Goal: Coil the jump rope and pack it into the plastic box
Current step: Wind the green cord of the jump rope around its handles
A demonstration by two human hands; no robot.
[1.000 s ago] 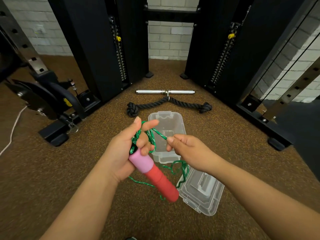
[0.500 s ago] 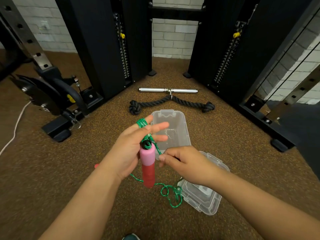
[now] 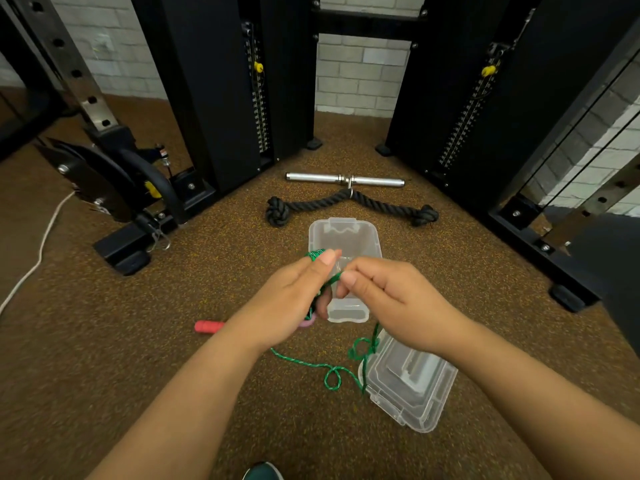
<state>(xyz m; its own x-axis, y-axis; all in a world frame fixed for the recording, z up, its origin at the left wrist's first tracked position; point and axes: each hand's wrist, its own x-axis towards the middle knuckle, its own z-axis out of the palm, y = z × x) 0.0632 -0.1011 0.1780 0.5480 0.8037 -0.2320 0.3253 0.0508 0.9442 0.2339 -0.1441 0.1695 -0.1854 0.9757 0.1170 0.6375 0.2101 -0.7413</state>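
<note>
My left hand holds green jump rope coils wound over its fingers. A pink handle peeks out under its palm. My right hand pinches the rope strand just right of the left fingers. The slack rope drops from the right hand and loops on the floor beside the clear lid. The open clear plastic box sits on the floor just beyond both hands. A red handle lies on the floor to the left, partly hidden by my left wrist.
A black knotted rope attachment and a chrome bar lie beyond the box. Black cable-machine columns stand left and right. A machine base sits at the left. A white cord runs along the far left floor.
My left hand turned palm-down, hiding the pink-and-red handle it held upright. My right hand rose to the left fingertips with the strand. The red handle on the floor is more exposed.
</note>
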